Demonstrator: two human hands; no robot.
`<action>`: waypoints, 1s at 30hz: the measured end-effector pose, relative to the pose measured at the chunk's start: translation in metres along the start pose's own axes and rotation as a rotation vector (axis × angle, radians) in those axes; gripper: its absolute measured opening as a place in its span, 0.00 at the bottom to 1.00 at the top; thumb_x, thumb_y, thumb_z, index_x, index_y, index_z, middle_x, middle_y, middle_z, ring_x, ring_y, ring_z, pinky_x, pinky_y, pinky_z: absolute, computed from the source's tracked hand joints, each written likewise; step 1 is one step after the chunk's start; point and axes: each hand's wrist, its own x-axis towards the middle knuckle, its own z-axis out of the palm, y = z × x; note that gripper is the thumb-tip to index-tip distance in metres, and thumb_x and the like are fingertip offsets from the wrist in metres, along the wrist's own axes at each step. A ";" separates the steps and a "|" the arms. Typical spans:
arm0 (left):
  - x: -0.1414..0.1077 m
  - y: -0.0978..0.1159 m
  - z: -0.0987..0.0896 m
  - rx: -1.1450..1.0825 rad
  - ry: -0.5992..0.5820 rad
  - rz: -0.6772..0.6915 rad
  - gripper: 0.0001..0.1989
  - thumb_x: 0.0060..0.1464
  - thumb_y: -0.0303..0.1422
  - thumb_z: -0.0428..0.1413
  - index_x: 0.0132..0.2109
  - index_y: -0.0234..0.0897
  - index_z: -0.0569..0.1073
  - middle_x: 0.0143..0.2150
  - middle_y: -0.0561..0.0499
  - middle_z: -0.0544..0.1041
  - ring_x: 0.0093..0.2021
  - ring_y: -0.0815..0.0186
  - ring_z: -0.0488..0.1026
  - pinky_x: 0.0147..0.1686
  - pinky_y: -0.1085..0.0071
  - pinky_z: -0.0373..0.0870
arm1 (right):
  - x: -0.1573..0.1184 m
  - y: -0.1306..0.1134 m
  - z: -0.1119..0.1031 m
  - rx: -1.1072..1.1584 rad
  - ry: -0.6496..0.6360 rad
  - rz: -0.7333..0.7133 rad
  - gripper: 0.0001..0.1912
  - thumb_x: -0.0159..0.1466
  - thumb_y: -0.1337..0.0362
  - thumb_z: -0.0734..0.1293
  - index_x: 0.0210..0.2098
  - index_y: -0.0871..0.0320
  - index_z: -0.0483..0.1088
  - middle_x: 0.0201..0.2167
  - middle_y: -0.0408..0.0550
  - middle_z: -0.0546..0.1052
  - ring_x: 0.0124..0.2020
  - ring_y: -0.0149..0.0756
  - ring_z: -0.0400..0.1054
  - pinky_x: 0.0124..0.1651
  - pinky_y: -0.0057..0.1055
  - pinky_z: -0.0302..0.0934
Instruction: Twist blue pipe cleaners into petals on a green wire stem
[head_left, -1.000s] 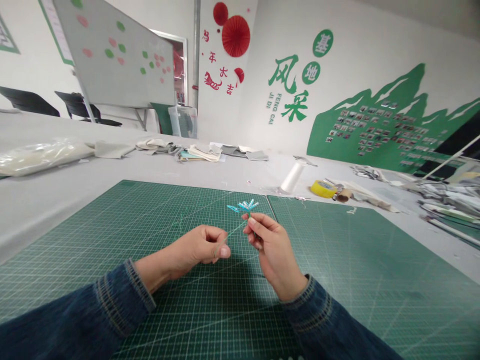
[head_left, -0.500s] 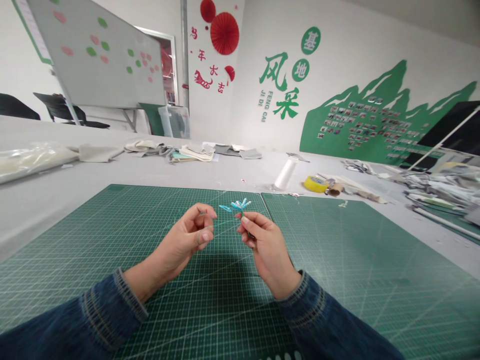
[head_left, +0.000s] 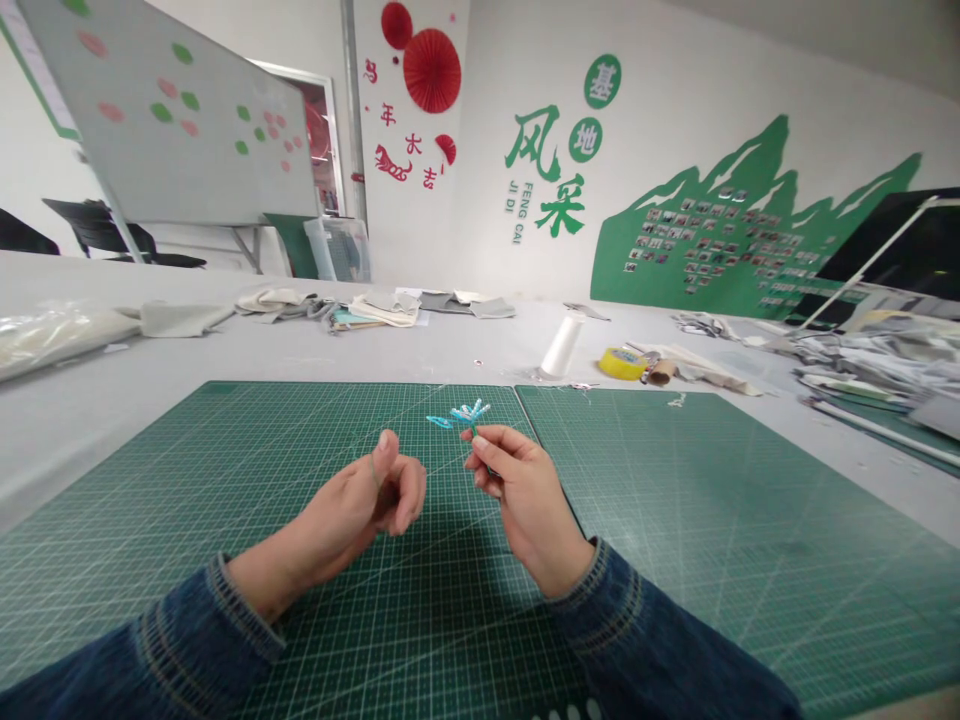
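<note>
Blue flower [head_left: 467,414]: over mat [head_left: 285,450], stem clamped in R hand [head_left: 521,482] fingers.
L hand [head_left: 367,505]: L of flower, fingers curled, thumb up; grip on green thread [head_left: 374,473] can't tell.
Thread step: prob. wrapping stem; next needs R steady, thread taut.
Mat room: wide L of flower; seam [head_left: 524,407] near R.

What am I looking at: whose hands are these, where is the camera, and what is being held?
No machine here: these are a person's own bare hands, filmed by one camera worn on the head, looking forward and down. The right hand pinches a small blue and white flower-like piece by its green stem. The left hand is curled, thumb raised; whether it grips anything is unclear. Below lie green gridded mats on a pale table; beyond them are a white cone, a yellow tape roll and fabric scraps.
</note>
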 end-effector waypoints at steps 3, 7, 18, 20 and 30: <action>0.004 -0.002 -0.002 0.015 0.123 -0.022 0.35 0.65 0.52 0.36 0.16 0.37 0.59 0.17 0.54 0.55 0.23 0.68 0.53 0.26 0.69 0.51 | -0.001 0.000 0.001 -0.009 -0.007 -0.007 0.07 0.55 0.63 0.72 0.32 0.60 0.76 0.22 0.43 0.74 0.20 0.25 0.60 0.22 0.25 0.46; 0.009 -0.004 -0.004 0.017 0.193 -0.062 0.32 0.63 0.54 0.40 0.18 0.38 0.57 0.18 0.56 0.51 0.22 0.68 0.48 0.23 0.70 0.48 | -0.002 -0.001 0.003 -0.019 0.001 -0.024 0.07 0.54 0.63 0.72 0.31 0.59 0.76 0.23 0.43 0.75 0.20 0.25 0.60 0.22 0.25 0.46; 0.001 0.003 -0.002 0.477 0.257 0.207 0.30 0.62 0.53 0.42 0.19 0.38 0.60 0.22 0.52 0.60 0.30 0.63 0.59 0.37 0.67 0.59 | 0.000 0.000 0.001 -0.014 0.015 -0.001 0.09 0.53 0.61 0.73 0.31 0.59 0.75 0.22 0.43 0.74 0.20 0.26 0.60 0.22 0.27 0.46; -0.003 0.008 0.001 0.616 0.230 0.317 0.30 0.63 0.53 0.41 0.20 0.39 0.63 0.24 0.51 0.63 0.34 0.62 0.62 0.42 0.65 0.60 | 0.001 0.001 -0.001 -0.004 0.013 -0.007 0.09 0.53 0.61 0.73 0.31 0.59 0.76 0.21 0.43 0.73 0.21 0.26 0.60 0.23 0.27 0.46; -0.012 0.022 0.011 0.601 0.222 0.413 0.31 0.61 0.52 0.45 0.17 0.39 0.67 0.21 0.49 0.66 0.43 0.56 0.72 0.59 0.57 0.59 | 0.000 0.003 -0.002 -0.027 0.008 0.003 0.09 0.55 0.61 0.72 0.32 0.59 0.76 0.23 0.43 0.73 0.22 0.27 0.61 0.25 0.27 0.49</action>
